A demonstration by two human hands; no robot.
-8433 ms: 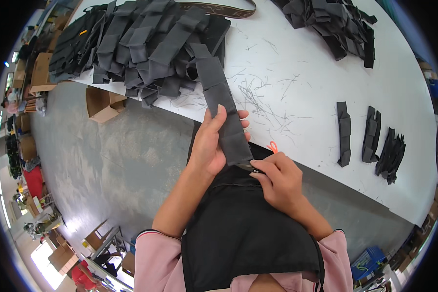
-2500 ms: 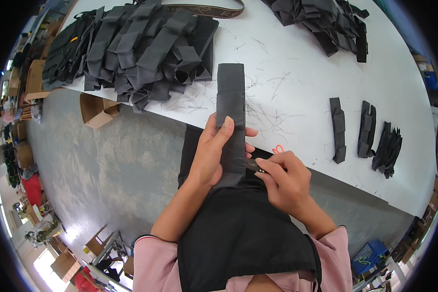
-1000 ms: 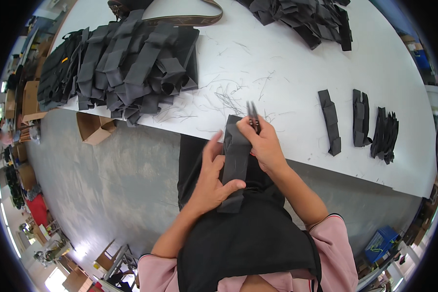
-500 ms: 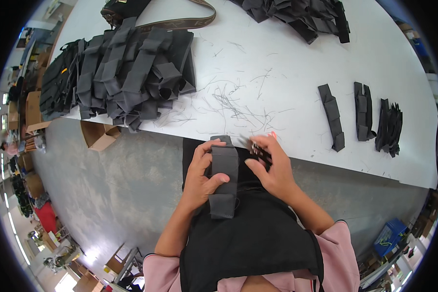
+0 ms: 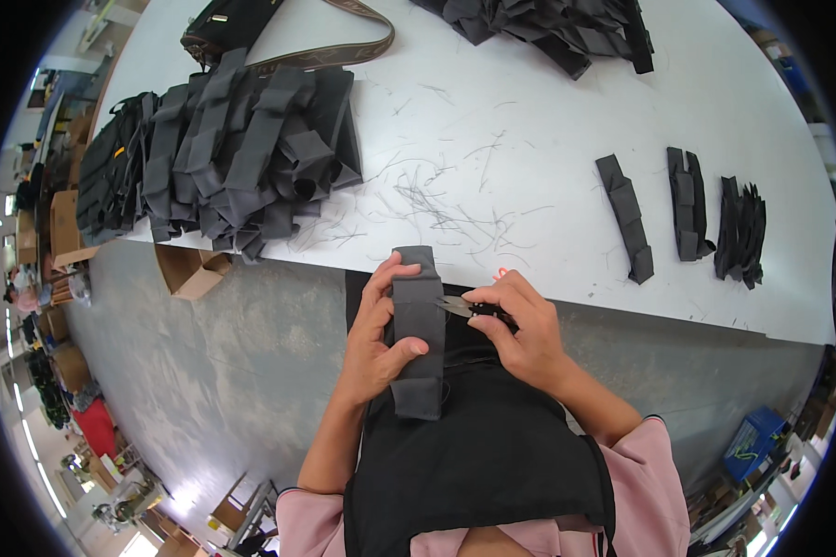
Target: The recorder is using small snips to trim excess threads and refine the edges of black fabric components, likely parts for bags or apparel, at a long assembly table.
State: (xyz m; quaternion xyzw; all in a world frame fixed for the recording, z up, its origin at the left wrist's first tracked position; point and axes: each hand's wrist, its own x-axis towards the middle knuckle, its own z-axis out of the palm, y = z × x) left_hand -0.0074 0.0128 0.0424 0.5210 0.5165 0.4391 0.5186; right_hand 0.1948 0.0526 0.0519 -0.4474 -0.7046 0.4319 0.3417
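Over my lap, my left hand (image 5: pixel 381 330) grips a long dark grey fabric strap piece (image 5: pixel 420 325) by its left side, thumb on its face and fingers near the upper end. The piece has folded, stitched sections along its length. My right hand (image 5: pixel 522 325) is closed around small black thread snips (image 5: pixel 483 310). Their metal blades point left, and the tips meet the strap piece's right edge, about a third of the way down. A loose thread hangs by that edge lower down. Whether the blades touch a thread there is too small to tell.
A white table (image 5: pixel 529 223) spans ahead, strewn with cut threads (image 5: pixel 427 204). At left lies a big heap of similar grey pieces (image 5: pixel 241 148); another pile (image 5: pixel 548 28) is at the back. Several pieces (image 5: pixel 627 218) lie at right. A cardboard box (image 5: pixel 190 269) stands below the table's left edge.
The snips, blurred and raised before, have come down to the strap piece's right edge. My left hand and the piece have shifted slightly left in the picture.
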